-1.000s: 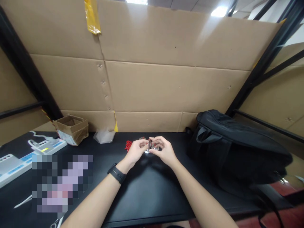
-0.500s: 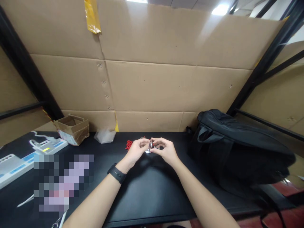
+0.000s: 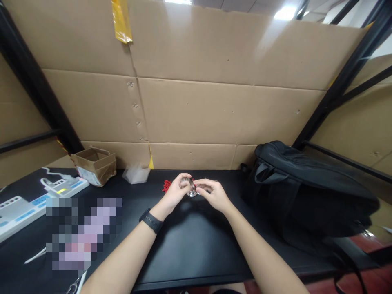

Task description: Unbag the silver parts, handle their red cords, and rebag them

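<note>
Over the back middle of the black table, both hands meet at a small shiny metal piece point(image 3: 192, 193) with a round base; its kind is too small to make out. My left hand point(image 3: 174, 193), with a black band on the wrist, grips it from the left between thumb and fingers. From the right, the bent fingers of my right hand point(image 3: 217, 195) pinch at its upper part, where a bit of red shows. A bunch of red cord or beads point(image 3: 167, 185) lies just left of my left hand, partly hidden behind it.
An open cardboard box point(image 3: 96, 165) and a clear plastic bag point(image 3: 136, 175) stand at the back left. A white power strip point(image 3: 39, 202) with plugs lies at the left edge, near a blurred-out item point(image 3: 88, 232). On the right sits a large black bag point(image 3: 309, 196). Cardboard point(image 3: 196, 114) walls the back.
My left fingers have lifted and spread a little round the metal piece, and more of its round base shows. My right fingertips have shifted slightly. The view has moved a little.
</note>
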A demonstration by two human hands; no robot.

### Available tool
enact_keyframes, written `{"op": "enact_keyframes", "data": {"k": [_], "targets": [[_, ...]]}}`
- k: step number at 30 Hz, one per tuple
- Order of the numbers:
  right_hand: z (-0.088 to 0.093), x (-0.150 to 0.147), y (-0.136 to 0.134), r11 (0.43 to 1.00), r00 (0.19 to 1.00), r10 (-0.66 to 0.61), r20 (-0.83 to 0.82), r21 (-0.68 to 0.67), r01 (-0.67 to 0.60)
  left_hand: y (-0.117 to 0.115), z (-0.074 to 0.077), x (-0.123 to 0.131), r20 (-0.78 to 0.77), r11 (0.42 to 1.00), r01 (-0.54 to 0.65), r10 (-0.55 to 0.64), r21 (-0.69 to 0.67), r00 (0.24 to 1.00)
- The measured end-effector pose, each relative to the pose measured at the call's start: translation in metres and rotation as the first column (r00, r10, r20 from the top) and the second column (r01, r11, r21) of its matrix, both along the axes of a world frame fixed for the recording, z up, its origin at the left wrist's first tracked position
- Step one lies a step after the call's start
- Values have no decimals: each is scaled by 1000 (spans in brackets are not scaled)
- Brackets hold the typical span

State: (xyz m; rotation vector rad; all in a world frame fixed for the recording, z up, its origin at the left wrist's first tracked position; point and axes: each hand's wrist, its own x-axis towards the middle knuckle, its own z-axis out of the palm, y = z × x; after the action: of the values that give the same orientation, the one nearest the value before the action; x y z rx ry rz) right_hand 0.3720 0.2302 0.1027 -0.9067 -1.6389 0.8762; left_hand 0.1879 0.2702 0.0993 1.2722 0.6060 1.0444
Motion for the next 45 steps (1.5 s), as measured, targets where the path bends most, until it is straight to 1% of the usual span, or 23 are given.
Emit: {"op": "enact_keyframes", "data": {"k": [3, 4, 6, 7, 8, 9, 11, 13, 14, 16, 19, 22, 24, 25, 26, 28, 29, 31, 34, 36, 39, 41, 45], "targets": [[0, 2, 2, 993, 992, -99, 77, 65, 94, 3, 0, -1, -58, 999, 12, -9, 43, 998], [0, 3, 2, 987, 984, -135, 119, 102, 123, 4, 0, -2, -94, 997, -9, 17, 81, 995], [3, 5, 2, 972, 958, -189, 215, 183, 150, 7, 1, -4, -169, 975, -92, 128, 202, 977], [4, 5, 2, 964, 943, -208, 261, 218, 152, 8, 2, -6, -205, 952, -128, 189, 278, 960], [5, 6, 1, 958, 928, -222, 298, 245, 150, 8, 3, -8, -241, 924, -140, 236, 357, 941], [6, 6, 1, 954, 918, -231, 323, 263, 147, 7, 5, -9, -283, 893, -123, 264, 433, 922], [7, 6, 0, 950, 912, -235, 336, 277, 143, 5, 6, -11, -382, 832, -27, 283, 554, 880], [7, 6, 0, 951, 916, -231, 329, 274, 141, 1, 6, -10, -454, 776, 49, 315, 628, 833], [6, 7, 0, 951, 915, -233, 329, 274, 144, -1, 5, -8, -475, 760, 65, 334, 647, 814], [5, 8, 1, 946, 904, -254, 343, 283, 159, -4, 3, -6, -502, 748, 77, 362, 659, 786], [3, 13, 6, 925, 871, -327, 366, 314, 215, -3, 2, -6, -542, 725, 86, 424, 683, 726], [-5, 22, 15, 883, 820, -447, 358, 327, 338, 5, 4, -16, -552, 695, 34, 539, 718, 636], [-13, 29, 23, 841, 774, -536, 339, 300, 451, 14, 5, -29, -553, 680, -36, 624, 732, 552], [-17, 32, 27, 823, 754, -567, 332, 275, 498, 20, 4, -36, -563, 674, -60, 660, 736, 497], [-21, 35, 31, 805, 736, -593, 327, 250, 538, 25, 3, -44, -586, 674, -66, 682, 736, 438], [-29, 40, 39, 784, 707, -619, 342, 225, 578, 36, -1, -58, -645, 696, -59, 691, 716, 327], [-31, 41, 42, 779, 696, -625, 354, 220, 587, 41, -3, -64, -674, 714, -54, 681, 698, 285], [-35, 41, 47, 779, 683, -623, 380, 218, 588, 48, -6, -74, -721, 748, -46, 652, 662, 235], [-37, 40, 52, 793, 690, -604, 399, 217, 569, 53, -9, -81, -760, 786, -28, 606, 618, 233], [-38, 38, 52, 806, 702, -587, 402, 215, 551, 54, -9, -83, -768, 796, -22, 591, 605, 245], [-39, 35, 52, 826, 722, -560, 406, 207, 524, 52, -8, -81, -761, 788, -12, 599, 616, 251], [-39, 34, 51, 839, 730, -540, 418, 197, 508, 49, -6, -77, -756, 777, 15, 607, 629, 245], [-35, 34, 50, 852, 713, -517, 473, 204, 482, 43, -6, -69, -769, 774, 74, 604, 628, 211]]}}
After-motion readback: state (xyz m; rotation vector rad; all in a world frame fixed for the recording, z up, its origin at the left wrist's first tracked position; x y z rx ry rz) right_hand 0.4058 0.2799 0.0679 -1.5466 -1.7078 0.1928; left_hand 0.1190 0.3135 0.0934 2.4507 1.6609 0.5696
